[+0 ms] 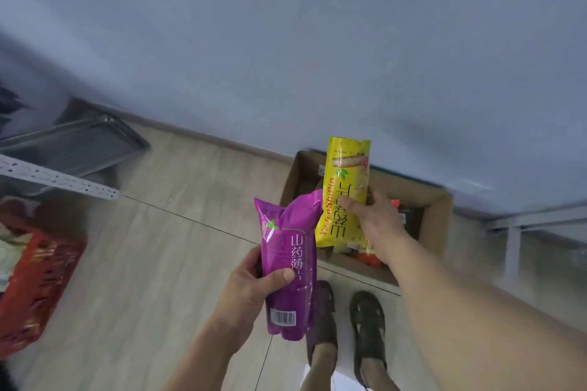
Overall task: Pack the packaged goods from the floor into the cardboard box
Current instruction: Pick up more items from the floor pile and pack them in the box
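Observation:
My left hand [254,282] grips a long purple packet [290,260] around its lower half, holding it upright over the wooden floor. My right hand [376,219] holds a long yellow packet [344,190] upright above the open cardboard box [435,219]. The box stands on the floor against the wall. Inside it I see some packaged goods in red and orange wrapping, partly hidden behind the yellow packet and my right arm. The tops of the two packets nearly touch.
A red plastic basket [35,289] with goods sits on the floor at the left. White metal shelving [60,181] with grey trays stands at the far left, and another shelf frame [511,251] at the right. My sandalled feet [346,324] stand just before the box.

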